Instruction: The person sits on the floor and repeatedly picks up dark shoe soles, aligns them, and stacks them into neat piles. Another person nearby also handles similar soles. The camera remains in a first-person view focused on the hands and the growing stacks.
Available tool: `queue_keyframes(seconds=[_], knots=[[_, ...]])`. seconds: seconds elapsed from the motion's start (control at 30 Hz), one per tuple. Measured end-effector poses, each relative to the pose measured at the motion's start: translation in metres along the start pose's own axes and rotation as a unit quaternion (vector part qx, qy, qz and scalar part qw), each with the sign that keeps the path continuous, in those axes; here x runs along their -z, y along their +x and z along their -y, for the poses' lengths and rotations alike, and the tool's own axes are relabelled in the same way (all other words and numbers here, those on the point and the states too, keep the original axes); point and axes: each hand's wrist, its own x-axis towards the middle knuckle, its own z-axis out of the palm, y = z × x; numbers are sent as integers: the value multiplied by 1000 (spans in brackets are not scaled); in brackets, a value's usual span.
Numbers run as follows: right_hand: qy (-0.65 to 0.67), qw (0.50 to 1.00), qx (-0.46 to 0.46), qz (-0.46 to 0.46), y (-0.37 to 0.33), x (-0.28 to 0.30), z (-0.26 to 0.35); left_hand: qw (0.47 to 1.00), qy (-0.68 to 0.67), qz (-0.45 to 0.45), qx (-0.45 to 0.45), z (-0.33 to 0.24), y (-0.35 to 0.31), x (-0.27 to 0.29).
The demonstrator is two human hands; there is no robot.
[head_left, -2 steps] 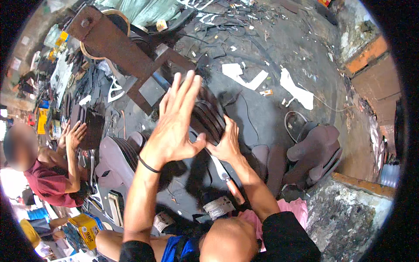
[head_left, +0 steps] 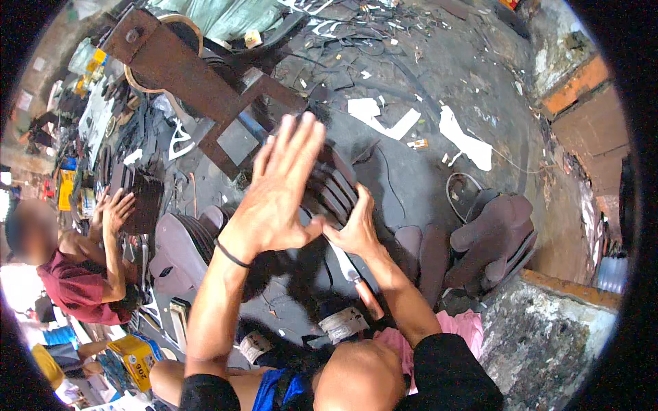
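Observation:
A stack of dark brown sole-shaped sheets [head_left: 333,185] stands between my hands, its layers slightly spread. My left hand [head_left: 274,205] is against the stack's left side, fingers stretched out and a little blurred; whether the palm touches it I cannot tell. On the near right side, my right hand [head_left: 358,222] grips the stack, fingers along its right edge and thumb toward the left. Just below that hand lies a knife [head_left: 366,296] with a wide pale blade and a wooden handle. Part of the stack is hidden behind my left hand.
A rusty metal frame [head_left: 185,75] rises ahead on the left. More dark soles [head_left: 181,246] are stacked at left, and another pile [head_left: 490,240] lies at right. White offcuts [head_left: 466,140] litter the floor. A person in a maroon shirt [head_left: 82,288] handles dark sheets at far left.
My left hand has shifted slightly to the right, its fingertips a little lower. The stack's layers look more spread near my right hand, whose fingers have moved slightly.

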Motion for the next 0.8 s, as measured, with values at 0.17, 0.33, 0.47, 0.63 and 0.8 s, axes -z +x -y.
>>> queue_keyframes(seconds=[0.17,0.33,0.47,0.63,0.8], knots=[[27,993,103,44,13,9,-5,986,-70,128,-77,25,-8,-51],[-302,906,-171,243,17,25,34,996,50,49,53,66,-13,-33],[-335,912,-124,203,-7,-9,-4,996,43,69,25,82,-15,-26],[-88,994,28,53,-9,11,0,997,-57,47,-38,54,-1,5],[-18,994,-43,98,-23,0,-39,989,-80,82,-89,41,3,-50]])
